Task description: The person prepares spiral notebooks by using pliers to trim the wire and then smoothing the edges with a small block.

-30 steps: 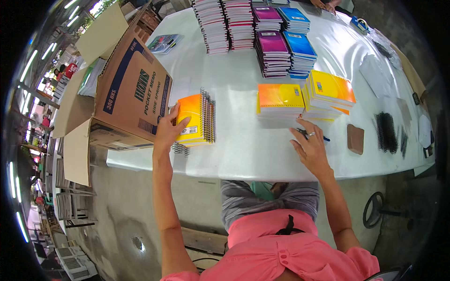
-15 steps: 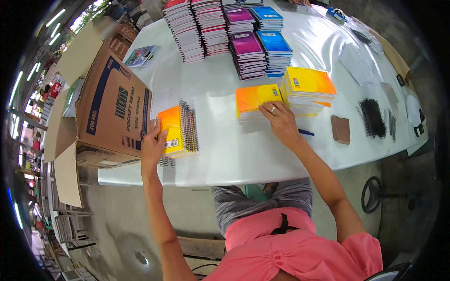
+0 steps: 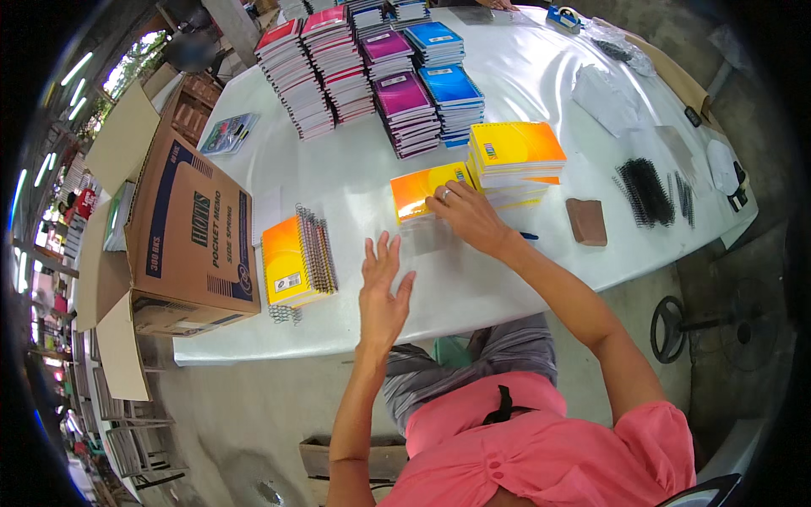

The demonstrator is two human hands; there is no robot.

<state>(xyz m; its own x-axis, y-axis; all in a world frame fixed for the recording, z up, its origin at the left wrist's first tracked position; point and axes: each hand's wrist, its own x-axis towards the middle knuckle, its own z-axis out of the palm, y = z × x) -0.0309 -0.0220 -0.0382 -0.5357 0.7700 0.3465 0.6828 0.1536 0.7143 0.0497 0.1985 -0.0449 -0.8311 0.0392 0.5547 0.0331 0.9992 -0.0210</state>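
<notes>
My left hand (image 3: 384,291) is over the table with its fingers spread, holding nothing. To its left lies a pile of orange-and-yellow spiral notebooks (image 3: 285,264), their wire coils along the right side. My right hand (image 3: 470,218), a ring on one finger, has its fingers curled at the near edge of an orange-and-yellow notebook (image 3: 418,193) on a low pile; the thumb is hidden. Right behind that hand stands a taller pile of yellow notebooks (image 3: 517,144), touching or nearly touching the low one.
An open cardboard box (image 3: 193,232) stands at the left. Red, purple (image 3: 401,95) and blue notebook stacks (image 3: 449,83) rise at the back. On the right lie a brown block (image 3: 586,221), loose black coils (image 3: 646,193) and a blue pen (image 3: 529,236). Someone's hand (image 3: 498,4) shows at the far edge.
My left hand has let go of the coil-edged pile and moved right, toward the other hand. My right hand stays at the low yellow pile. The whole view has shifted slightly.
</notes>
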